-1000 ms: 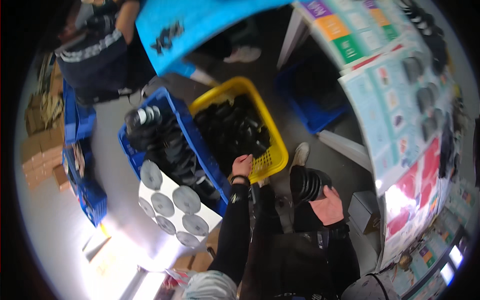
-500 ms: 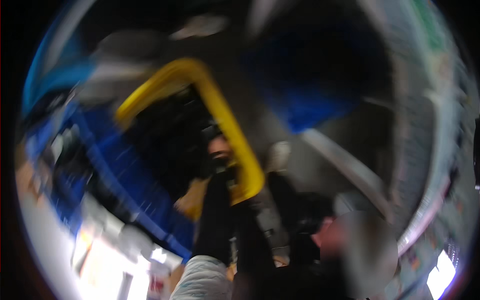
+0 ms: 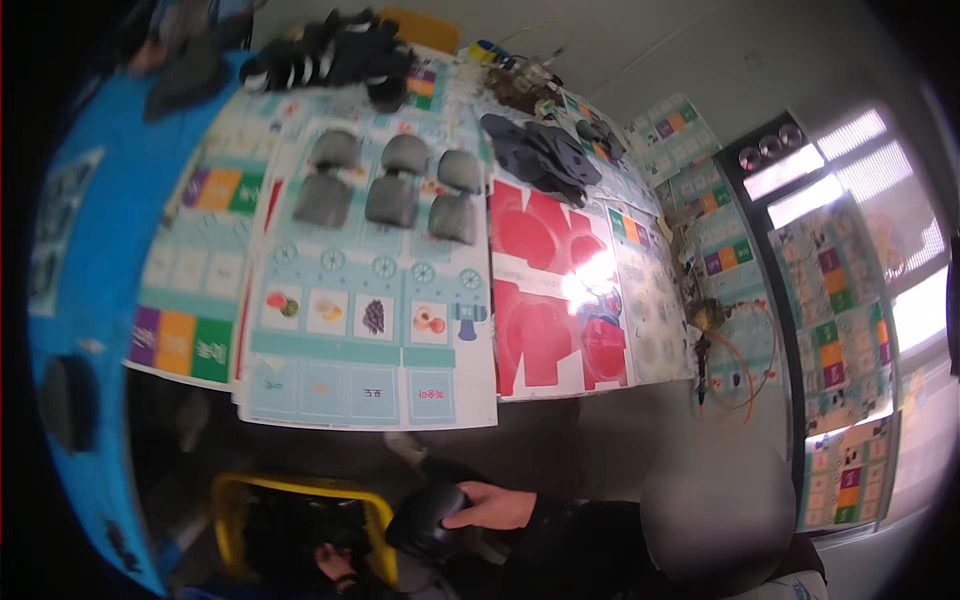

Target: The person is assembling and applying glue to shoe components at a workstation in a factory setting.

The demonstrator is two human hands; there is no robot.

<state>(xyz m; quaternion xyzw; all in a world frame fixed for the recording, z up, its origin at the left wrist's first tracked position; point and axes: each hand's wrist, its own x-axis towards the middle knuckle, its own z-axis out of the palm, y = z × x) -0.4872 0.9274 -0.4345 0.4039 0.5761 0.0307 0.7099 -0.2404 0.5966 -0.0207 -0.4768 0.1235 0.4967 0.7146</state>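
My right hand (image 3: pixel 495 506) is closed around a dark rounded shell-like piece (image 3: pixel 424 522), held low in front of the table's near edge. Left of it, my left hand (image 3: pixel 336 563) is down inside a yellow-rimmed crate (image 3: pixel 222 515) among black pieces (image 3: pixel 290 530). Its fingers are dim and partly hidden, so their grip is unclear. On the sheet-covered table (image 3: pixel 370 345), several grey curved pieces (image 3: pixel 391 201) lie in two rows. What is in the crate is too dark to make out singly.
Black pieces (image 3: pixel 335 55) with white stripes are heaped at the table's far left; dark flat pieces (image 3: pixel 540 158) lie behind a red-and-white sheet (image 3: pixel 540 240). A blue surface (image 3: pixel 85 300) runs along the left. An orange hose (image 3: pixel 748 395) hangs at right. A blurred grey rounded thing (image 3: pixel 715 515) is close by.
The view has swung up from the floor, with its yellow and blue crates, to the tabletop. My left hand is still in the yellow crate; the earlier frame is badly smeared.
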